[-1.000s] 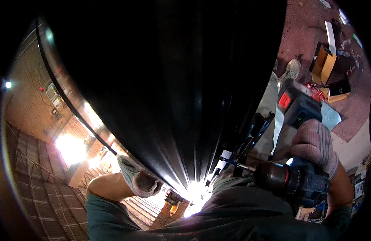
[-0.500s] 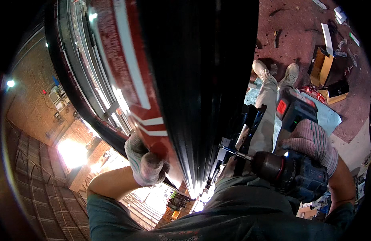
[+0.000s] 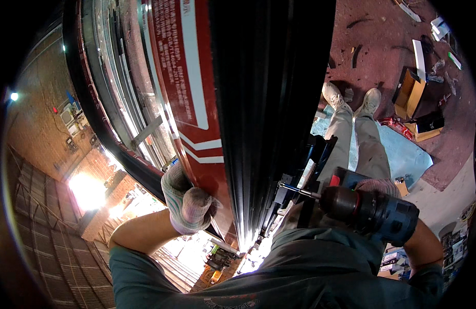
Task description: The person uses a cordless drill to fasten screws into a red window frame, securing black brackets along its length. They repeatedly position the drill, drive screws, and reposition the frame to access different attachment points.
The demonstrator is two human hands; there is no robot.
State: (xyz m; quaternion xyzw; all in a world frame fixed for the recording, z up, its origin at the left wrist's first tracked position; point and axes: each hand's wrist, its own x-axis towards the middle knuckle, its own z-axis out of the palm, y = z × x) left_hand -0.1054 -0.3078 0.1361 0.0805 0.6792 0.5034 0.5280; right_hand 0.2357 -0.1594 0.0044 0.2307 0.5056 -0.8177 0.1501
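Observation:
A long black metal profile (image 3: pixel 269 77), with red and white printed film (image 3: pixel 196 129) along its left side, runs up the middle of the view. My left hand (image 3: pixel 192 203), in a striped knit glove, is closed round the film-covered edge at its lower end. In my gloved right hand (image 3: pixel 380 187) is a cordless drill (image 3: pixel 369 211), which hides most of the fingers. Its long thin bit points left and reaches a small metal block (image 3: pixel 283 191) on the profile's right side. Whether the tip sits in a screw is too small to tell. A black bracket (image 3: pixel 320 154) juts out beside the bit.
More stacked profiles (image 3: pixel 93 103) lie to the left. On the reddish floor at right are an opened cardboard box (image 3: pixel 410 92), red packaging (image 3: pixel 395 127), scraps and a pale blue sheet (image 3: pixel 408 149). My shoes (image 3: pixel 370 100) stand beyond the drill.
The drill has turned, so its battery end has swung down and left, with my right hand now mostly behind its body. The film-covered face has shifted slightly right; my left hand keeps its hold.

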